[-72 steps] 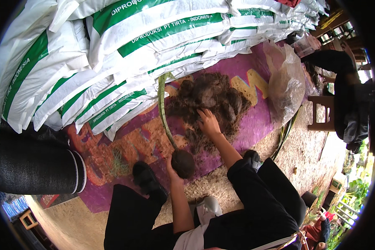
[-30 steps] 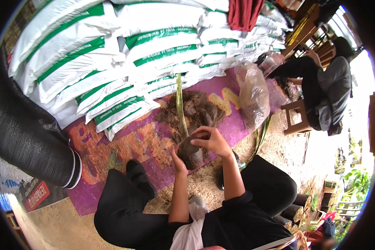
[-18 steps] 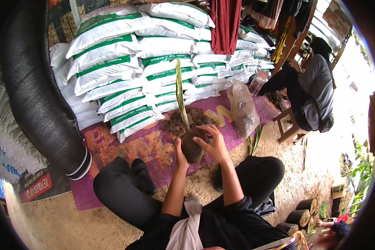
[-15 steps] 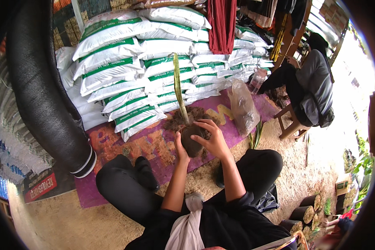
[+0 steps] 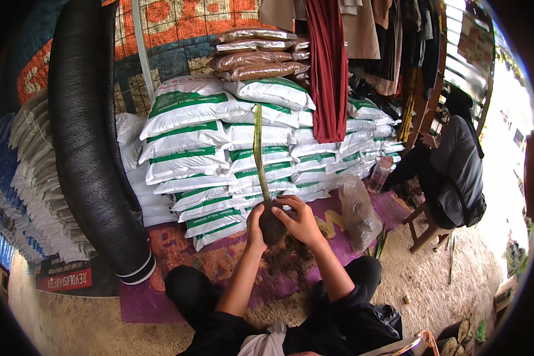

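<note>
Between my two hands is a plant (image 5: 259,154) with one long, narrow, yellow-green leaf standing upright. Its dark rounded base (image 5: 273,230) is either a small pot, a bag or packed soil; I cannot tell which. My left hand (image 5: 256,228) is closed along the base's left side. My right hand (image 5: 302,222) grips it from the right, its fingers bent over the top near the stem. Below the base, a heap of loose dark soil (image 5: 291,256) lies on the purple printed sheet (image 5: 154,305), partly hidden by my hands and arms.
White and green sacks (image 5: 187,139) are stacked ahead. A black roll (image 5: 92,148) stands at the left. A clear plastic bag (image 5: 359,216) sits right of the soil. Farther right, a person (image 5: 457,160) sits on a wooden stool (image 5: 424,228). Clothes (image 5: 326,71) hang above the sacks.
The view has tilted up, so more of the wall and hanging clothes shows. Both hands have raised the plant away from the soil heap, still holding its base.
</note>
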`<action>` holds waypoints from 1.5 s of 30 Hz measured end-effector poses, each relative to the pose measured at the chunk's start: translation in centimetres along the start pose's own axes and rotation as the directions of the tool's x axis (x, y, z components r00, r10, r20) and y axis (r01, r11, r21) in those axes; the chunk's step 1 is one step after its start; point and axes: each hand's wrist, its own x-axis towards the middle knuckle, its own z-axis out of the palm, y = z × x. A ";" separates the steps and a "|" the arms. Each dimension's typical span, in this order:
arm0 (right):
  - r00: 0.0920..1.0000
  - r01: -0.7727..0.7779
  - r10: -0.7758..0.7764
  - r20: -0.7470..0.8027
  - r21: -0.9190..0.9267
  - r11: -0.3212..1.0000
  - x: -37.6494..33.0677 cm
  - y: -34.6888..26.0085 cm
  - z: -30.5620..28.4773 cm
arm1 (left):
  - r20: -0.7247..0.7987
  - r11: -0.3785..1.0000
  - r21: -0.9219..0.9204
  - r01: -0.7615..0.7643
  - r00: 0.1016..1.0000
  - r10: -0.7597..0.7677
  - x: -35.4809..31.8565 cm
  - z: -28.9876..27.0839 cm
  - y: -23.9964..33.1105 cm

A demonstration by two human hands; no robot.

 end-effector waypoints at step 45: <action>0.988 -0.152 0.151 -0.027 -0.315 0.937 -7.1 2.2 2.2 | -0.244 1.000 0.017 0.009 0.970 -0.005 -3.9 -9.5 -6.4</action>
